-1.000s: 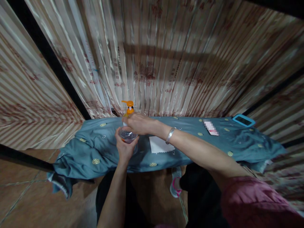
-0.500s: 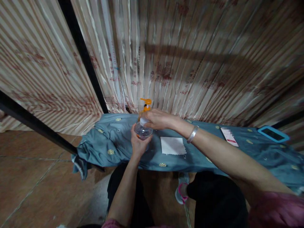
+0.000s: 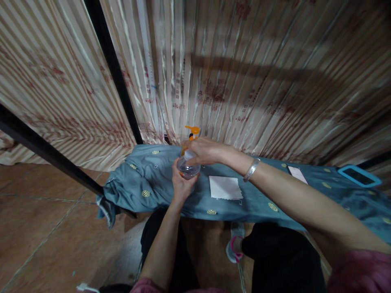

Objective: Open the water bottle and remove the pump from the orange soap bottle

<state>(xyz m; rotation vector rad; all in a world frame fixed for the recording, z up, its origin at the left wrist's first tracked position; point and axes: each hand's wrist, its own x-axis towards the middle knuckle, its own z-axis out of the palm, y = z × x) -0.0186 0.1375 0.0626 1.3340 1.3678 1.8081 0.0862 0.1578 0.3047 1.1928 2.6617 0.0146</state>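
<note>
A clear plastic bottle [image 3: 188, 169] stands upright in my left hand [image 3: 182, 182], whose fingers wrap round its body. From above, my right hand [image 3: 205, 150] grips the white cap [image 3: 189, 155] at the bottle's top; I cannot tell whether the cap sits loose or tight. Just behind my hands is a pump bottle with an orange pump head [image 3: 194, 130], its lower part mostly covered by my right hand. A white cloth or paper square [image 3: 225, 187] lies flat to the right of the clear bottle.
The bench has a blue-green patterned cover [image 3: 165, 179]. A phone [image 3: 297, 174] and a blue-framed device [image 3: 359, 176] lie on its right part. Behind hangs a striped curtain [image 3: 220, 73]; dark metal poles [image 3: 117, 77] rise at left. A white plug [image 3: 85, 287] is on the floor.
The view has shifted slightly, so most things appear a little further right. Both hands keep their hold on the bottle and its cap. The phone's screen looks paler.
</note>
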